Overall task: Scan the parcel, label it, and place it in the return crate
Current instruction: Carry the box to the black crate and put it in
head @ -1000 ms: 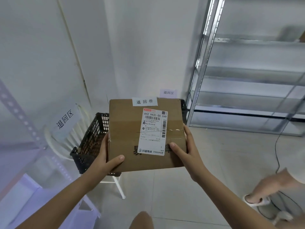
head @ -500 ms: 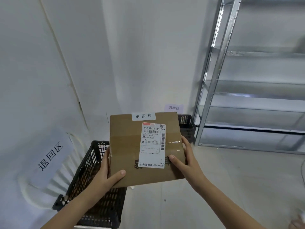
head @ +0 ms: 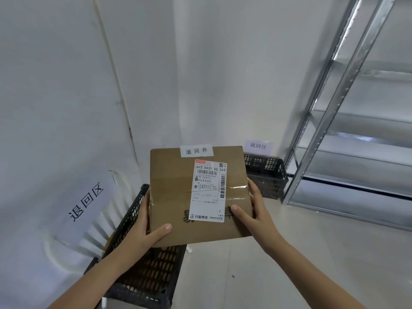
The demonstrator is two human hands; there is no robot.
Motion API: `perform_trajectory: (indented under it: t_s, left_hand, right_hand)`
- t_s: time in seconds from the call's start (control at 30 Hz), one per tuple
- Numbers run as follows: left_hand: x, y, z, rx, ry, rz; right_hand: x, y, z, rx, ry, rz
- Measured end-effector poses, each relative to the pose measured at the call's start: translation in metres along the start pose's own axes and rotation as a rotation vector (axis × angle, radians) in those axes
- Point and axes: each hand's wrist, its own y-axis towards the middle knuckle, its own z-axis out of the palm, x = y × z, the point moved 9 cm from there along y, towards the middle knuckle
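A brown cardboard parcel (head: pixel 174 197) is held in mid-air at the centre of the frame, its top face turned toward the camera and tipped slightly down to the right. A white shipping label (head: pixel 208 190) with barcodes and printed text covers the right half of that face, crossed by a strip of clear tape. A smaller white paper slip (head: pixel 196 150) bearing three printed characters is stuck along the parcel's upper edge.

The left hand (head: pixel 142 226) grips the lower left corner, its thumb laid flat across the top face and the other fingers hidden behind the left side. The right hand (head: pixel 254 210) grips the right edge, its thumb pressing near the lower corner of the shipping label while its fingers, pressed together, wrap around the side.

Below and to the left of the parcel, a black slatted crate (head: pixel 142 275) stands in the lower-left part of the frame; the parcel hangs above it and does not touch it. A second black crate (head: pixel 265 172) sits on the floor behind the parcel, right of centre, with a small paper sign (head: pixel 258 145) on the wall above it. A larger paper sign (head: pixel 87 201) slants across the white wall at the left. Bare metal shelving (head: pixel 347 121) fills the right side of the frame above a pale floor (head: pixel 289 264).
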Motion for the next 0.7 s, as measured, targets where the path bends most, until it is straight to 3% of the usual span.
perform_trajectory:
  t_s: [0.37,0.7]
  left_hand:
    - [0.03,0.007,-0.04,-0.218,-0.058,-0.083]
    - [0.116,0.02,-0.068,-0.586,-0.206,-0.255]
  right_hand:
    - [-0.025,0.074,0.048,0.205,-0.01,0.023]
    - [-0.09,0.2,0.14,0.689,-0.087,0.069]
